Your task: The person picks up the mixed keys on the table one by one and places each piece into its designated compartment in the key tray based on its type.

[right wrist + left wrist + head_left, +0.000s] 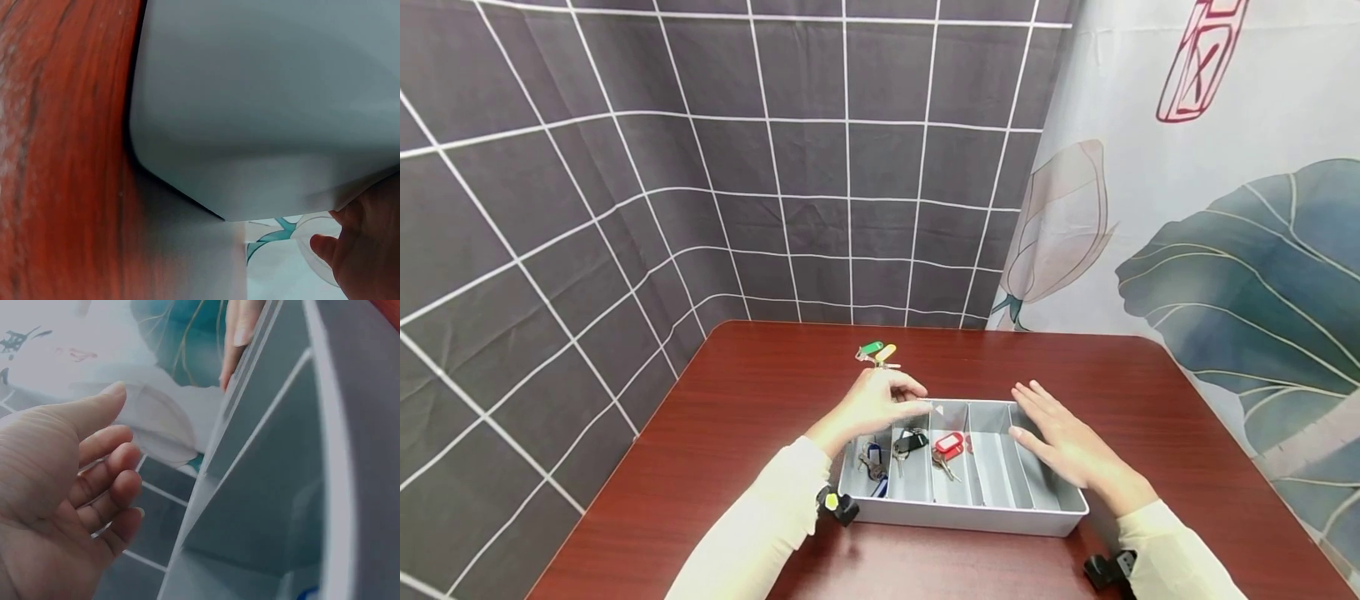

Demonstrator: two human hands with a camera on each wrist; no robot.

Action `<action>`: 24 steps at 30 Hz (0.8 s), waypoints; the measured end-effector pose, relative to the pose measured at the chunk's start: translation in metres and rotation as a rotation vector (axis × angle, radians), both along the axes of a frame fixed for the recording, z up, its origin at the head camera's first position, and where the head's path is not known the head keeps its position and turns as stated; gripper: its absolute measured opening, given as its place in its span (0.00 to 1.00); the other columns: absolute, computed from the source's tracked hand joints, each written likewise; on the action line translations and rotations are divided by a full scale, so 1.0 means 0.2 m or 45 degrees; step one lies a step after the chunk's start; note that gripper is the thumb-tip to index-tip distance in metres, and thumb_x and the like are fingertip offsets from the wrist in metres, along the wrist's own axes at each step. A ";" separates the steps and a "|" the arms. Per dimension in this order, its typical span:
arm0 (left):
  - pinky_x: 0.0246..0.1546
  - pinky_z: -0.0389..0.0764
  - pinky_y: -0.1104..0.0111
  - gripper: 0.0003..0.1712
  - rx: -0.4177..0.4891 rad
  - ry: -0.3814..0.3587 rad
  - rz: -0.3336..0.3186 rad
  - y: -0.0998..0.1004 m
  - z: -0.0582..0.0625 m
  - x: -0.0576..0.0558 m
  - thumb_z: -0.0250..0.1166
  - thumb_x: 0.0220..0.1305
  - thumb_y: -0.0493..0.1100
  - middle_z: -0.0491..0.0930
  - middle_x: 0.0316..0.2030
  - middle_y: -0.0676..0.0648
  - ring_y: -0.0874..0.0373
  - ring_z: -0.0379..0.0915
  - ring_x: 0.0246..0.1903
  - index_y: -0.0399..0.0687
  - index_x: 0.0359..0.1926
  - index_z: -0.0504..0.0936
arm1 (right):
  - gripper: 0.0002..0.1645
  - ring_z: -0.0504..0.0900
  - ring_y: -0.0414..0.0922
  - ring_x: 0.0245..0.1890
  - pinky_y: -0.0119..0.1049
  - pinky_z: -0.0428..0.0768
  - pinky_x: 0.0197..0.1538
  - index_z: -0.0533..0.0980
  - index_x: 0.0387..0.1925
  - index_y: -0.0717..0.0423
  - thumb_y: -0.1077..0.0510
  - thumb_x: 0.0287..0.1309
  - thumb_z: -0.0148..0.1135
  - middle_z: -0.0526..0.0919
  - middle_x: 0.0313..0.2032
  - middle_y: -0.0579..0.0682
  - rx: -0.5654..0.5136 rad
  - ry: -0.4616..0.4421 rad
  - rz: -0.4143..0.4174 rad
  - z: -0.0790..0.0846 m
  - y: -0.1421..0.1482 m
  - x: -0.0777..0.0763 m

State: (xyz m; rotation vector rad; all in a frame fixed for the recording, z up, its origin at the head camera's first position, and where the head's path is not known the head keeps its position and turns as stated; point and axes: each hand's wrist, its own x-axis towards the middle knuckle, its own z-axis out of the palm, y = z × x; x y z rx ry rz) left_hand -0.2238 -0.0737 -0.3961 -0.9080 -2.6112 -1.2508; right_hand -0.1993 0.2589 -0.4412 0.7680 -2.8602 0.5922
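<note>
A grey divided tray [970,518] sits on the table in front of me. Over its back-left part hovers my left hand [880,402], fingers loosely bent; the left wrist view shows nothing in this hand [56,481]. My right hand [1063,435] lies over the tray's right end with straight fingers, also partly seen in the right wrist view. Blue-tagged keys [874,454] lie in the leftmost compartment, keys with a black tag [912,442] in the second, and red-tagged keys [950,443] in the third. Behind the left hand are keys with a green tag [871,348] and a yellow tag [886,352].
The reddish-brown wooden table [760,383] reaches back to a dark grid-patterned curtain [805,158]. A pale curtain with a lotus print [1075,217] hangs behind on the right. Small black devices are strapped to both wrists.
</note>
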 end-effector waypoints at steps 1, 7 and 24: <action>0.31 0.77 0.73 0.14 0.007 0.009 0.017 -0.02 0.00 0.00 0.74 0.52 0.50 0.81 0.25 0.62 0.70 0.75 0.26 0.48 0.37 0.88 | 0.42 0.45 0.50 0.74 0.58 0.56 0.66 0.56 0.73 0.52 0.36 0.66 0.51 0.57 0.72 0.52 0.004 -0.001 0.000 0.00 0.00 0.00; 0.41 0.79 0.64 0.17 -0.014 0.076 0.142 -0.14 -0.01 0.06 0.72 0.56 0.51 0.83 0.35 0.56 0.61 0.78 0.37 0.49 0.44 0.85 | 0.42 0.46 0.52 0.74 0.52 0.53 0.69 0.56 0.73 0.53 0.36 0.66 0.50 0.57 0.72 0.53 0.013 -0.006 -0.008 0.00 0.00 0.00; 0.68 0.50 0.51 0.52 -0.227 -0.094 0.187 -0.27 -0.15 0.20 0.60 0.61 0.65 0.46 0.74 0.42 0.49 0.41 0.73 0.40 0.74 0.52 | 0.42 0.45 0.51 0.74 0.59 0.56 0.66 0.56 0.73 0.53 0.37 0.65 0.52 0.56 0.72 0.52 0.019 -0.010 -0.013 0.00 0.00 0.00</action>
